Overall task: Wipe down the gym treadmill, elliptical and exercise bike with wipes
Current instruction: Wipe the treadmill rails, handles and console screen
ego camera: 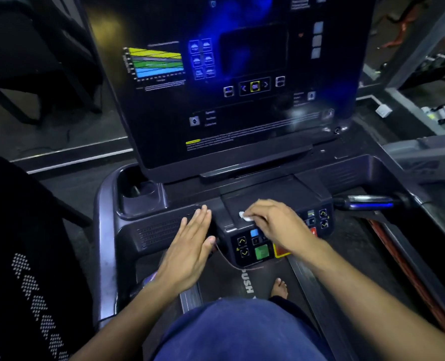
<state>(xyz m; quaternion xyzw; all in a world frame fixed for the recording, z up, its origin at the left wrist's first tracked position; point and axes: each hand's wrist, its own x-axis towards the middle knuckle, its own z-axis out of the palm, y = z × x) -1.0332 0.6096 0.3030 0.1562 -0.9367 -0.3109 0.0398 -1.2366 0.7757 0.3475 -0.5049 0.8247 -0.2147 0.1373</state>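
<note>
I stand on a dark treadmill facing its console [273,199]. My right hand [276,220] presses a small white wipe [245,217] onto the flat top of the central control panel, fingers curled over it; most of the wipe is hidden under the fingers. Just below that hand lies the button pad [252,250] with arrow keys, a green key and a red key. My left hand [192,246] lies flat with straight fingers on the console's left side, over the speaker grille [159,231]. The big display screen [229,82] rises behind, lit with a coloured chart.
A cup holder [140,195] sits at the console's back left. A shiny handlebar grip [369,201] juts in from the right. A black mesh panel with white lettering [28,269] stands close on my left. My bare foot [280,287] rests on the belt. Dumbbell racks [442,110] lie far right.
</note>
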